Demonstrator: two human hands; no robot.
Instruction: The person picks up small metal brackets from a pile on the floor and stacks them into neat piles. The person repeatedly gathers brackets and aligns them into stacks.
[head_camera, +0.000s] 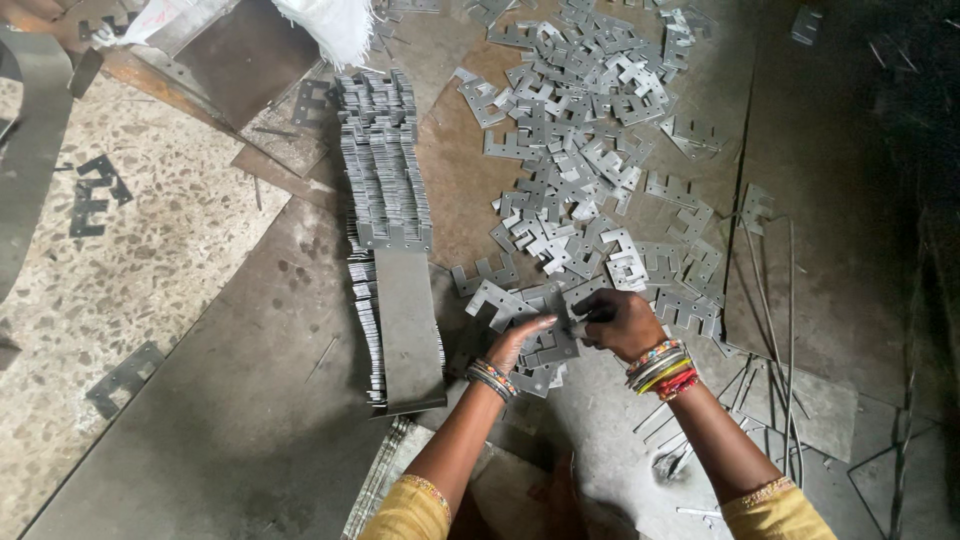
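Both my hands meet over a small bunch of grey E-shaped metal stampings (553, 345) on the floor. My left hand (518, 340) presses flat against the bunch's left side, fingers extended. My right hand (620, 318) grips the bunch from the right with curled fingers. Both wrists wear coloured bangles. A large loose heap of the same stampings (585, 150) spreads out just beyond my hands. To the left lies a long, neatly stacked row of stampings (385, 180) set on edge, with a flat metal strip (408, 330) lying over its near end.
Rusty metal sheets (240, 400) cover the floor, with speckled stone floor (130, 250) at left. Thin metal rods (775, 330) lie at right. A white sack (335, 25) and a metal box sit at the top left. Stray dark stampings (95, 195) lie on the stone.
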